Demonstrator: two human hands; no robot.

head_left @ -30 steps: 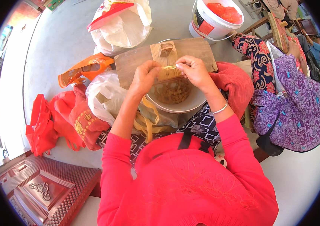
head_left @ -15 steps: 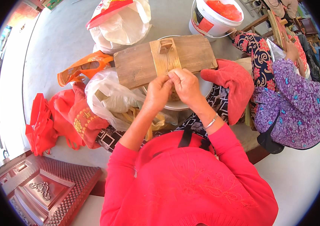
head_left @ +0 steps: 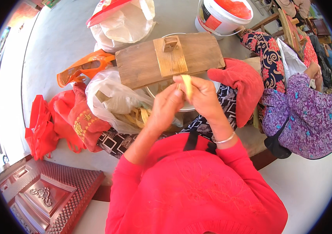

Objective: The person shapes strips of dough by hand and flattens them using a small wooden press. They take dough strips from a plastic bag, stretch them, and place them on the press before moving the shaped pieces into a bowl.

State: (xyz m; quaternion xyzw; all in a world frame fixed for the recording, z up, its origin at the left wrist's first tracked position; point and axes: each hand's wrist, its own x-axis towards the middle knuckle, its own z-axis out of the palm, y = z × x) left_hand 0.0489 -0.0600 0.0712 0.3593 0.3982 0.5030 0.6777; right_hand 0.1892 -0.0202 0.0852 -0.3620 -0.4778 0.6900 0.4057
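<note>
In front of my body my two hands meet, fingers pinched. My right hand [head_left: 203, 98] grips a yellow strip [head_left: 187, 87], which bends over its fingers. My left hand [head_left: 167, 108] is closed against it; a thin brownish end shows at its fingertips, too small to name. Just beyond the hands lies a wooden board [head_left: 136, 67] with a paler crosspiece [head_left: 172, 66] and a small upright wood block [head_left: 170, 44]. A white bucket [head_left: 150, 93] shows partly beneath the board. Left of my hands, a translucent plastic bag [head_left: 102, 97] holds more yellow strips [head_left: 140, 116].
A white bag [head_left: 125, 29] stands beyond the board, a lidless white pail [head_left: 220, 25] at far right. Orange [head_left: 82, 68] and red bags [head_left: 41, 130] lie left. A red cloth [head_left: 244, 84] covers my right knee. A person in a purple sleeve [head_left: 302, 113] sits close on the right.
Both hands have drawn back from the board's crosspiece toward me and turned. The yellow strip now shows in my right hand's fingers. The neighbour's arm has lowered.
</note>
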